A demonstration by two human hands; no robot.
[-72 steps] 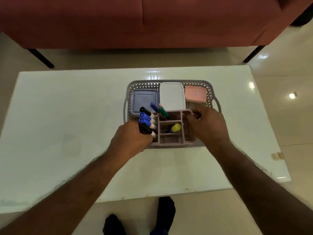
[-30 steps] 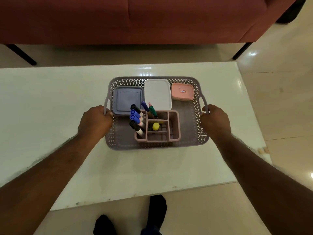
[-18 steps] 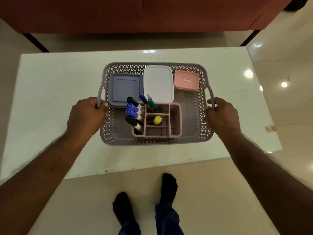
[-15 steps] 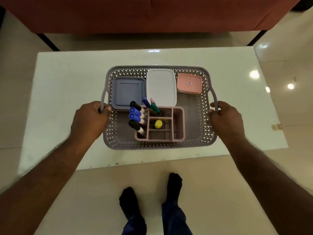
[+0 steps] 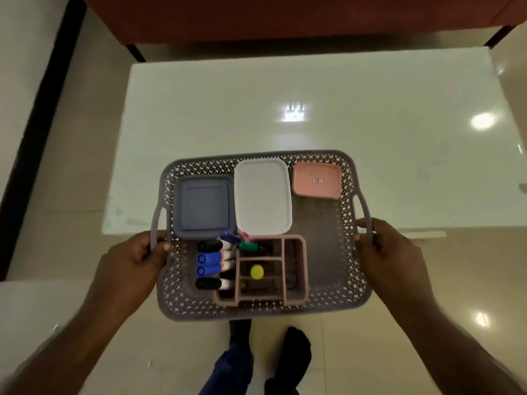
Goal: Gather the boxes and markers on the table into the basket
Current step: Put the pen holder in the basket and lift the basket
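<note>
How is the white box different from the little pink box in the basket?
The white box has a plain white lid; the pink box has a small label in the middle of its lid. The white box looks clearly bigger than the pink box. The white box sits in the middle of the back row of the basket, touching the grey-blue box; the pink box sits in the back right corner. Both lie flat with lids on.

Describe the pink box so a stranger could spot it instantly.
Find the grey perforated basket held by its handles. Along its far side sit three lidded boxes in a row. The pink box is the rightmost and smallest, beside the white box.
</note>
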